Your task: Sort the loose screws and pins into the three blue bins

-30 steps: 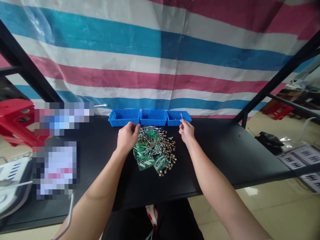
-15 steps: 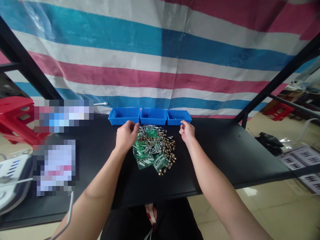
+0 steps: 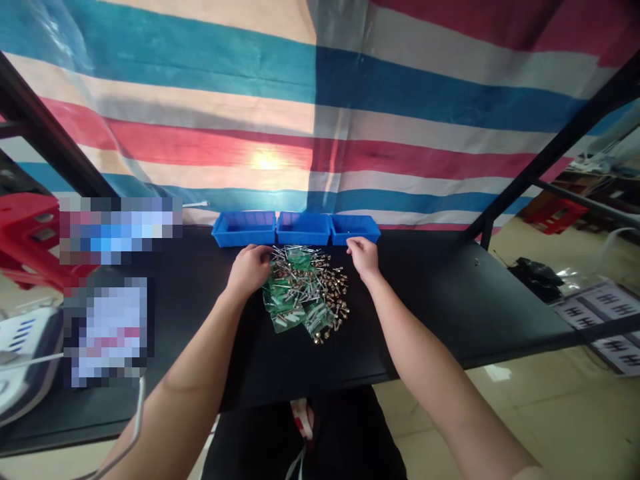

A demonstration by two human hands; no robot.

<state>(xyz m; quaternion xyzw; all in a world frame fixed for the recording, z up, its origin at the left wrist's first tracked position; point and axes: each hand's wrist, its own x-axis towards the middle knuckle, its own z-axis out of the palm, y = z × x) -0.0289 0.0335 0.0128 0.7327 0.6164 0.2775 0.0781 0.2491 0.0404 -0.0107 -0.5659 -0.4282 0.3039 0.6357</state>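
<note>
A heap of small parts (image 3: 306, 293) lies on the black table (image 3: 440, 307): green plastic pieces, silver pins and brass-coloured bits. Behind it stand three blue bins in a row, left (image 3: 243, 231), middle (image 3: 303, 229) and right (image 3: 357, 227). My left hand (image 3: 249, 267) rests at the heap's upper left edge with its fingers curled onto the parts; what they pinch is hidden. My right hand (image 3: 363, 256) hovers just in front of the right bin, at the heap's upper right corner, fingers loosely bent and apart, with nothing visible in them.
A striped tarpaulin (image 3: 320, 120) hangs right behind the bins. Black frame posts slant up at left (image 3: 45, 127) and right (image 3: 550, 160). Blurred boxes (image 3: 107, 327) sit on the table's left part, and red stools (image 3: 25, 240) stand beyond. A white cable (image 3: 135, 413) runs by my left arm.
My right hand held a thin pin over the right bin, let it go there, and has come back left towards the heap. My left hand stayed at the heap's edge.
</note>
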